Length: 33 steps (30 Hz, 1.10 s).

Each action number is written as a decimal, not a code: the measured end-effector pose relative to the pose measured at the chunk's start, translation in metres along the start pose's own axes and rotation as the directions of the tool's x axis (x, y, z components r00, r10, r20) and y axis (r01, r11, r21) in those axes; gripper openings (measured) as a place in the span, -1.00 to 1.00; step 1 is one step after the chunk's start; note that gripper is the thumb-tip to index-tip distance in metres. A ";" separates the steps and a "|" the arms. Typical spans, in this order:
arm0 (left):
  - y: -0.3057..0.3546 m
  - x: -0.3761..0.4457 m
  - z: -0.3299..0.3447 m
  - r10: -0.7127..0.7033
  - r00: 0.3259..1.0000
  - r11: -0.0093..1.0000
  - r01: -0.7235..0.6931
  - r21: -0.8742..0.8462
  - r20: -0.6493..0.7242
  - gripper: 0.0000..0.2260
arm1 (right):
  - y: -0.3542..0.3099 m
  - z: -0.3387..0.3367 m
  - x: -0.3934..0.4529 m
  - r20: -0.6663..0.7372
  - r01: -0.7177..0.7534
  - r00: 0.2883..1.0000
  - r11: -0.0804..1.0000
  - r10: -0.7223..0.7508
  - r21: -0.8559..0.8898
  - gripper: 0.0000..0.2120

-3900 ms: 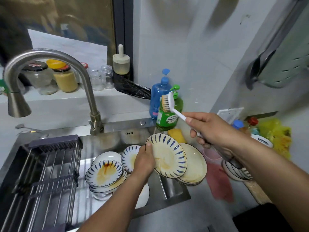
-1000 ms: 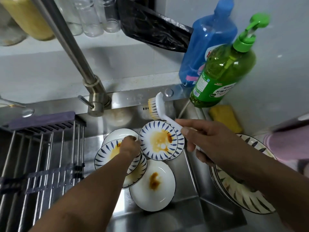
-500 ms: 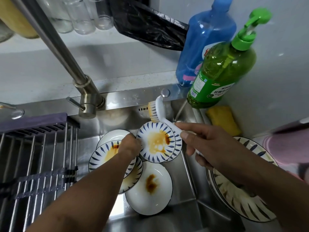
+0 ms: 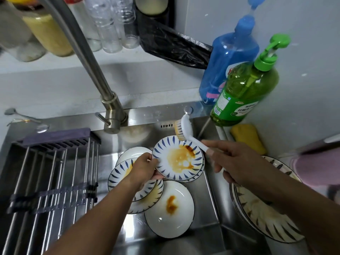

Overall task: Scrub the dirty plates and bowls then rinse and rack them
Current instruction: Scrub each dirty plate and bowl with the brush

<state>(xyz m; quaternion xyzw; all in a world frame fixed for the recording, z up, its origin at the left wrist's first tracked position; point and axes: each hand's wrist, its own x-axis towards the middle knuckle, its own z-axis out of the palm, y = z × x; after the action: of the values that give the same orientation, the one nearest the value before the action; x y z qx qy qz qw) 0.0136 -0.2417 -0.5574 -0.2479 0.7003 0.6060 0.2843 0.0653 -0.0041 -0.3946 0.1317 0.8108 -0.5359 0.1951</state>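
Observation:
My left hand (image 4: 145, 169) grips the left rim of a blue-patterned plate (image 4: 177, 160) smeared with brown sauce, held over the steel sink (image 4: 211, 196). My right hand (image 4: 233, 161) holds the white handle of a dish brush (image 4: 184, 130), whose bristles sit at the plate's far rim. Below lie a stained white plate (image 4: 170, 208) and more patterned dishes (image 4: 117, 176), partly hidden by my left arm. A stack of patterned plates (image 4: 266, 219) sits on the counter at the right under my right arm.
A wire dish rack (image 4: 49, 179) spans the sink's left half. The tap (image 4: 110, 115) rises behind it. Green soap bottle (image 4: 244, 89), blue bottle (image 4: 228, 59) and a yellow sponge (image 4: 248, 137) stand at the back right. Jars line the sill.
My left hand has taken hold of the sauce-stained patterned plate and lifted it a little. The brush head has come down to the plate's far rim.

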 end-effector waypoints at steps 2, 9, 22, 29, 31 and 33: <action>-0.002 -0.013 -0.003 0.030 0.998 0.996 -0.026 -0.080 0.048 -0.89 | 0.001 0.002 0.002 -0.031 -0.019 0.999 0.998 0.017 -0.057 -0.74; 0.003 -0.060 -0.011 0.176 0.983 0.975 -0.168 -0.148 0.046 -0.84 | -0.021 0.009 -0.012 -0.048 0.018 0.997 0.834 -0.054 -0.551 -0.68; 0.034 -0.157 -0.010 0.324 0.924 0.863 -0.377 -0.336 -0.202 -0.80 | -0.075 0.035 -0.055 -0.052 0.053 0.975 0.453 -0.217 -0.890 -0.69; 0.034 -0.186 -0.021 0.337 0.911 0.853 -0.402 -0.334 -0.236 -0.41 | -0.105 0.056 -0.107 0.150 0.225 0.972 0.523 -0.182 -0.822 -0.65; 0.035 -0.191 -0.025 0.314 0.911 0.854 -0.395 -0.339 -0.268 -0.42 | -0.103 0.050 -0.123 0.208 0.257 0.965 0.443 -0.157 -0.859 -0.66; 0.035 -0.194 -0.032 0.304 0.906 0.840 -0.401 -0.365 -0.296 -0.35 | -0.103 0.040 -0.134 0.200 0.236 0.971 0.387 -0.131 -0.891 -0.66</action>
<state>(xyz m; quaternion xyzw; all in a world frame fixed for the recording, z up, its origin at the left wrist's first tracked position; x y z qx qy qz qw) 0.1250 -0.2681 -0.3937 -0.2362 0.6158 0.7512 0.0262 0.1481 -0.0819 -0.2630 -0.1118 0.9699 -0.0338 0.2137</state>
